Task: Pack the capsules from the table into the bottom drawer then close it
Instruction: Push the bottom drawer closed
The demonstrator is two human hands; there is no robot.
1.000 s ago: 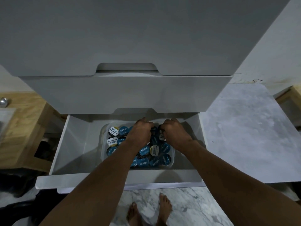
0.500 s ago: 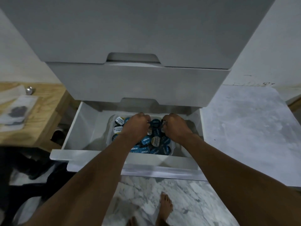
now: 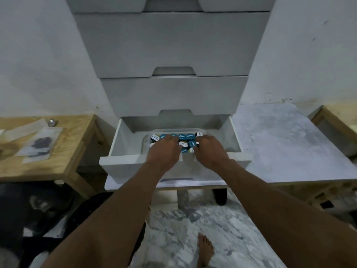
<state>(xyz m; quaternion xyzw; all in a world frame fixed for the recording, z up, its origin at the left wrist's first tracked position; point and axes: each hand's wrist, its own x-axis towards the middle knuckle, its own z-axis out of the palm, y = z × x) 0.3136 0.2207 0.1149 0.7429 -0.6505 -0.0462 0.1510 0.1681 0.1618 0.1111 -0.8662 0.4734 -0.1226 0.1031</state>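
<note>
Capsules [image 3: 185, 136] sit directly beneath and just beyond the fingertips of both hands; the left hand [image 3: 163, 153] and right hand [image 3: 209, 152] hover side by side over them, fingers bent downward; whether either grasps a capsule I cannot tell. The capsules fill a clear tray [image 3: 145, 144] inside the open bottom drawer [image 3: 123, 165]. The drawer's front panel runs crosswise under both wrists, on the near side of the hands and equally close to each; closing likely means drawing back, then pushing away. A wooden surface [image 3: 77, 151] lies well left, a marble surface [image 3: 280, 147] right.
</note>
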